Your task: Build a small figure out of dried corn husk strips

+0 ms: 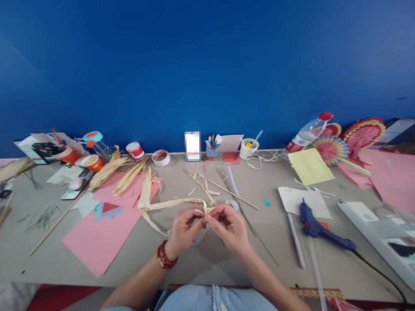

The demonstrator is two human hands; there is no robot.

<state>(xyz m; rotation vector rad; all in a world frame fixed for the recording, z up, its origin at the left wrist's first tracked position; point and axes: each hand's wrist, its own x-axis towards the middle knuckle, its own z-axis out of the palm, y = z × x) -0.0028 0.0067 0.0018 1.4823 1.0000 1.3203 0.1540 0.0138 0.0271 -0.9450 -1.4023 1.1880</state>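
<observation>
Head view: your left hand [184, 228] and right hand [231, 226] meet fingertip to fingertip, both pinched on a pale, dry husk strip [181, 203] that is looped at your fingers and trails left across the table. The grey table [201, 259] stands against a blue wall [207, 65]. Pink paper [97, 239] lies left, thin wires [227, 179] and a tape spool [232, 204] just beyond your hands, a blue glue gun [316, 228] well right.

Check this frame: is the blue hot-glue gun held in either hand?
No: the blue hot-glue gun lies on the table, apart from both hands, which pinch a pale dried husk strip.
</observation>
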